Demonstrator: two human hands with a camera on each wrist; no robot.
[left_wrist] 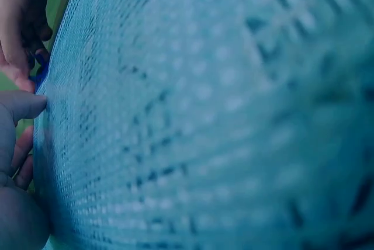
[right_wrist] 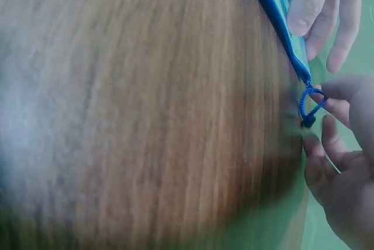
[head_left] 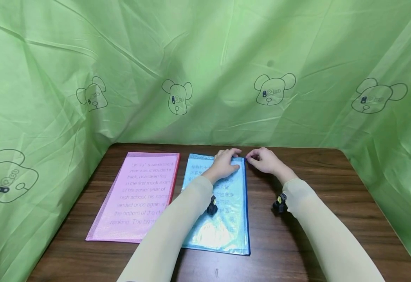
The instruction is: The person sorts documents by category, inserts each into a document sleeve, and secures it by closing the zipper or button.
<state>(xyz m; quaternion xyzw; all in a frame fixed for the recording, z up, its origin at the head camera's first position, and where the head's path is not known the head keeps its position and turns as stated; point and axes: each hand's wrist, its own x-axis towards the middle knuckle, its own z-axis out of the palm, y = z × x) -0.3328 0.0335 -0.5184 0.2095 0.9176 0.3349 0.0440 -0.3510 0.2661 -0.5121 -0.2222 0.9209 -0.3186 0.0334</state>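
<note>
A blue mesh zip pouch (head_left: 223, 227) with a printed sheet inside lies flat on the table. My left hand (head_left: 223, 164) rests on its upper right part, fingers extended toward the top edge and thumb touching the mesh. At the upper right corner, my right hand (head_left: 264, 159) pinches the zipper pull's blue cord loop (right_wrist: 302, 105) with its fingertips. The left wrist view shows the mesh (left_wrist: 175, 115) close up and blurred, with both hands at its edge. Part of the sheet's text is hidden under the left hand and sleeve.
To the left lies a pink mesh pouch (head_left: 138, 196) with a red edge and an English text sheet. The dark wooden table (head_left: 318, 219) reaches back to a green curtain (head_left: 219, 117) printed with bear heads. Each wrist carries a small black camera (head_left: 279, 203).
</note>
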